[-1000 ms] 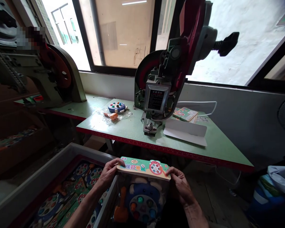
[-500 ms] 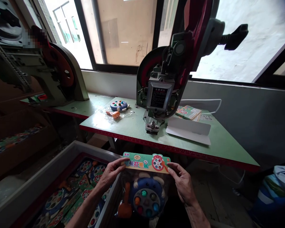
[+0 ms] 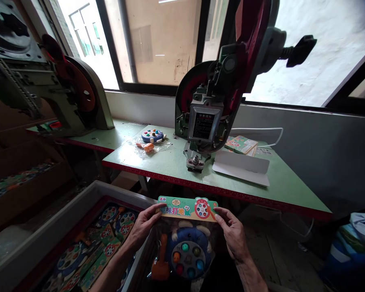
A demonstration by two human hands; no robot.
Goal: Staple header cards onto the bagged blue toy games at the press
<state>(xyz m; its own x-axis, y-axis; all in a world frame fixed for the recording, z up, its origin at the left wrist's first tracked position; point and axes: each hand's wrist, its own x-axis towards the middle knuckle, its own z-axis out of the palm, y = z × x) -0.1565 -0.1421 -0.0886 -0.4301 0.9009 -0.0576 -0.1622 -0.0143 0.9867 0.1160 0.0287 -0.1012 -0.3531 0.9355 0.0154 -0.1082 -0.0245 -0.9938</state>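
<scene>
Holding the header card (image 3: 176, 211) by its two ends, pinched at the left end by the left hand (image 3: 144, 225) and at the right end by the right hand (image 3: 233, 233). Closed narrow on the card's edges at both sides, leaving its printed face bare between the fingertips. Keeping the bagged blue toy (image 3: 188, 259) below the card, lower than the fingers and between the two forearms, touched by neither hand. Showing the orange hammer (image 3: 160, 265) just left of the toy's round face, seen through clear plastic. Held near the rim of the grey bin (image 3: 121, 191), in front of and below the edge of the green table (image 3: 170, 166), clear of the red-and-green machine (image 3: 225, 89).
</scene>
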